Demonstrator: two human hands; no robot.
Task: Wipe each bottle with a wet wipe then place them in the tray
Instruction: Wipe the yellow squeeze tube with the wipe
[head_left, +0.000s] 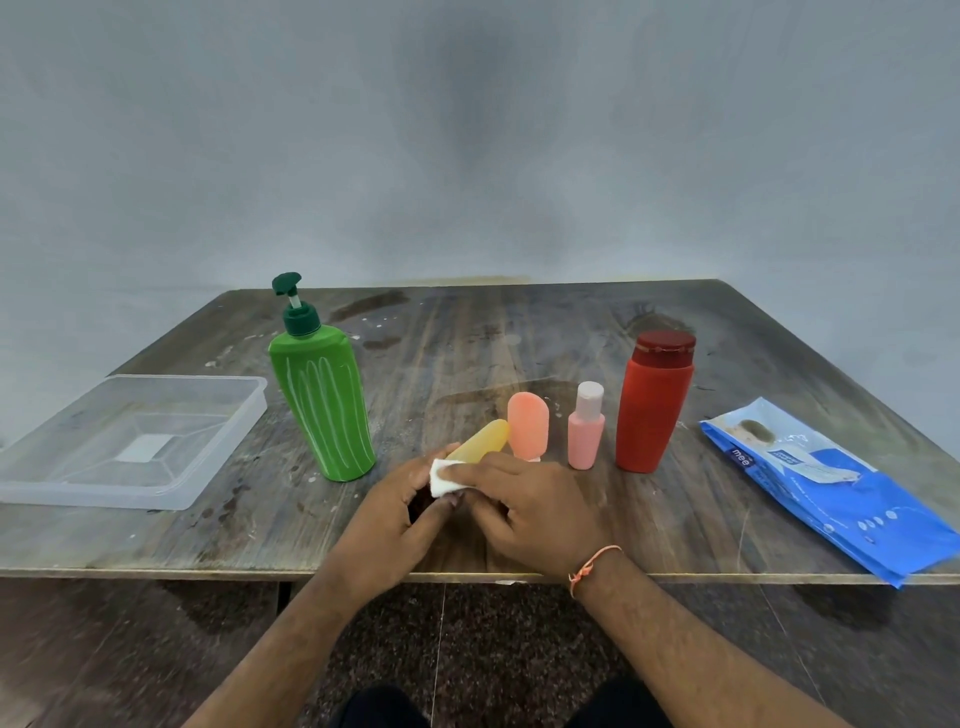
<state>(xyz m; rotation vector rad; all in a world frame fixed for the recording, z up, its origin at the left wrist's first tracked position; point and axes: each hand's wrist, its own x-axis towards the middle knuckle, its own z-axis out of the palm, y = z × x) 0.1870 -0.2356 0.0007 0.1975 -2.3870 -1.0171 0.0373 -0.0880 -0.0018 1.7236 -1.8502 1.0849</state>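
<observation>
Your left hand (400, 499) holds the yellow bottle (480, 441) by its near end, and the bottle points up and away from you. Your right hand (524, 504) presses the white wipe (444, 475) on it. The tray (249, 410) sits far to the left of your left hand, with nothing in it yet.

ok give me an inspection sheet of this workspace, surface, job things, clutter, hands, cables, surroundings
surface: worn wooden table, stained, pale specks
job's things: clear tray at left, holds no bottles; green pump bottle, orange tube, pink bottle, red bottle upright; yellow bottle tilted in hand; wet wipe against it
clutter: blue wipes pack at right edge
grippers: left hand grips the yellow bottle; right hand presses the wipe, orange thread on its wrist
cables: nothing seen
surroundings: plain grey wall, dark speckled floor
</observation>
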